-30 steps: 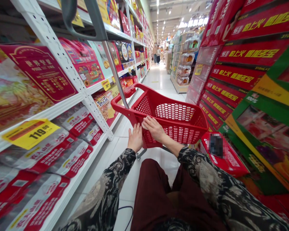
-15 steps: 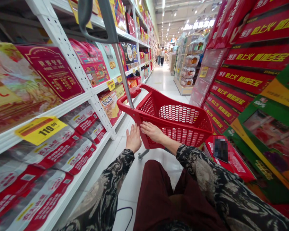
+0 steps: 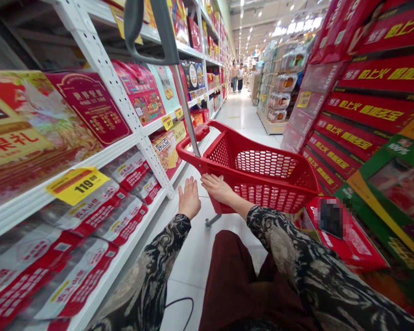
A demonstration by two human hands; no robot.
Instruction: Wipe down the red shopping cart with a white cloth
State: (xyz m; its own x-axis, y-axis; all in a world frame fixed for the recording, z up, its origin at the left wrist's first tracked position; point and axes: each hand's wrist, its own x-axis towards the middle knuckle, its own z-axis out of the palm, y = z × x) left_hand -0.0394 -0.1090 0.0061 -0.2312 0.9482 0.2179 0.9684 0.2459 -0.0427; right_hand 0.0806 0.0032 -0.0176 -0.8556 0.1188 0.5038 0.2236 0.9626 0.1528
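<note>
A red plastic shopping basket on wheels [image 3: 262, 170] stands in the aisle just in front of me, with nothing visible inside. Its grey pull handle [image 3: 165, 50] rises up to the top of the view. My right hand [image 3: 218, 187] lies flat against the basket's near wall, fingers stretched out. My left hand [image 3: 189, 198] hovers just left of the basket's near corner, fingers apart, holding nothing. Both arms wear dark patterned sleeves.
White shelving [image 3: 100, 156] on the left carries red gift boxes and a yellow 119.00 price tag [image 3: 77, 185]. Stacked red and green cartons [image 3: 359, 115] line the right. A red box [image 3: 345, 232] sits low at the right. Two people [image 3: 237, 76] stand far down the aisle.
The view and basket have drifted right and forward. My left hand has come off the basket's corner and now hovers beside it. My right hand stays on the near wall.
</note>
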